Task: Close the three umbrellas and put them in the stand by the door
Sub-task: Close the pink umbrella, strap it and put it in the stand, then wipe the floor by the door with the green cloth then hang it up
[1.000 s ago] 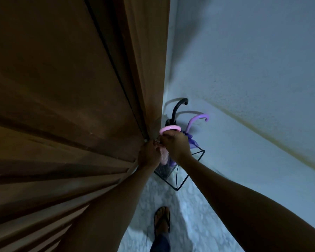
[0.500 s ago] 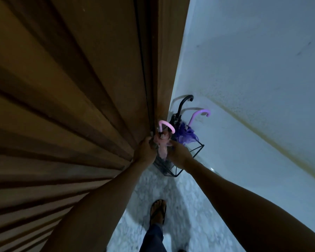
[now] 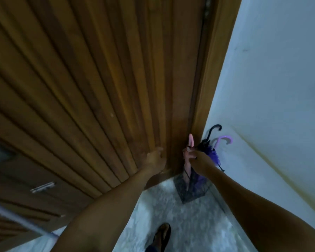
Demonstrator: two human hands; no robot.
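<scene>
A black wire stand (image 3: 189, 192) sits on the floor in the corner between the wooden door and the white wall. Three closed umbrellas stand in it: a pink one (image 3: 187, 166), a black one with a hooked handle (image 3: 214, 129) and a purple one with a curved handle (image 3: 224, 140). My right hand (image 3: 198, 158) is closed around the pink umbrella just below its handle. My left hand (image 3: 155, 158) is away from the umbrellas, fingers apart, against the ribbed door (image 3: 98, 88).
The door frame (image 3: 213, 79) runs up beside the stand. A metal handle (image 3: 43, 186) shows low on the door at the left. The white wall (image 3: 280, 88) closes off the right side. My sandalled foot (image 3: 162, 235) stands on the marbled floor (image 3: 198, 224).
My left hand has let go of the pink umbrella and moved left onto the door. The pink handle has turned edge-on. My view has swung left and upward.
</scene>
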